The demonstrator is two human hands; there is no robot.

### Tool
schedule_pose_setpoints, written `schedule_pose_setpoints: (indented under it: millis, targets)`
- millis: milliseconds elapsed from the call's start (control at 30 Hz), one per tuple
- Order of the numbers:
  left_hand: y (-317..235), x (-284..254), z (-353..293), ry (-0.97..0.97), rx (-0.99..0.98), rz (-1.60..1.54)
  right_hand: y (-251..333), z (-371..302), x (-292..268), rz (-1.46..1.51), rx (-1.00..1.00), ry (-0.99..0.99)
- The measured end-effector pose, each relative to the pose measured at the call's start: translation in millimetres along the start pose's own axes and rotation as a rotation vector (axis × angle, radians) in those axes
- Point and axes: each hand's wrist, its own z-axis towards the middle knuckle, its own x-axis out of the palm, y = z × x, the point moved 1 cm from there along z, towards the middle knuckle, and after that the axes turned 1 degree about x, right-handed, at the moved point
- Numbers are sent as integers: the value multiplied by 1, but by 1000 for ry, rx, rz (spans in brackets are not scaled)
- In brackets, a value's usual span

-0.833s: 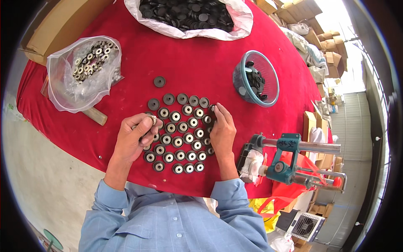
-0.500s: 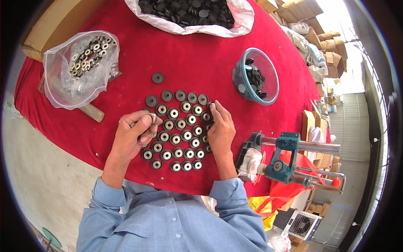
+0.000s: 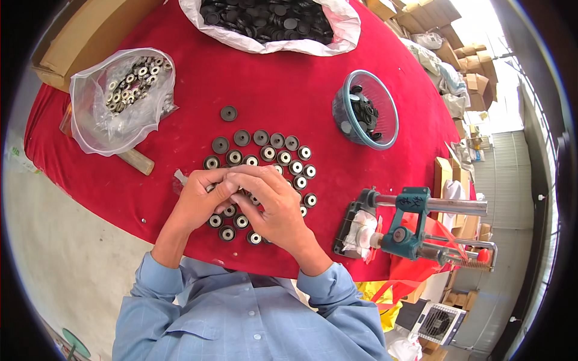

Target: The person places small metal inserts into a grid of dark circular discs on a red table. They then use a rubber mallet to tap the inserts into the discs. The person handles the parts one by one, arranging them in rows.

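Note:
My left hand (image 3: 201, 195) is closed, its thumb and fingertips brought together above a group of black round plastic caps; the small metal bearings it holds are now hidden by the fingers. My right hand (image 3: 274, 207) reaches across, and its curled fingertips meet those of the left; whatever they pinch cannot be made out. Under and around both hands lie several caps with a silver bearing in the centre (image 3: 226, 233). A far row of plain black caps (image 3: 241, 138) has no bearing on top. One single cap (image 3: 229, 114) lies farther off.
A clear plastic bag of bearings (image 3: 114, 141) lies at the left, a wooden handle (image 3: 137, 161) under it. A white sack of black caps (image 3: 346, 36) is at the back. To the right are a clear blue bowl (image 3: 392, 129) and a green hand press (image 3: 404, 231). Red cloth (image 3: 289, 78) covers the table.
My right hand has left the right edge of the group and moved leftward to the left hand, uncovering caps with bearings there. My left hand has shifted slightly right and nearer me.

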Motion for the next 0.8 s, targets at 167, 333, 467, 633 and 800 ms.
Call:
schedule_pose_setpoints:
  millis: [167,333,467,633,800]
  targets:
    - [6,-2,-1,83,-7,2,-3,-2,-7,55,104,33]
    - [2,-4,0,72,-78,-200,-41,8,-31,-57,146,-149]
    - [4,-9,6,47,-50,-525,-95,9,-42,-274,260,-329]
    - [4,-15,10,-42,-110,-796,-116,1,-30,-430,232,-268]
    - [14,-23,11,-9,-99,-1031,-122,-5,-26,-477,186,-245]
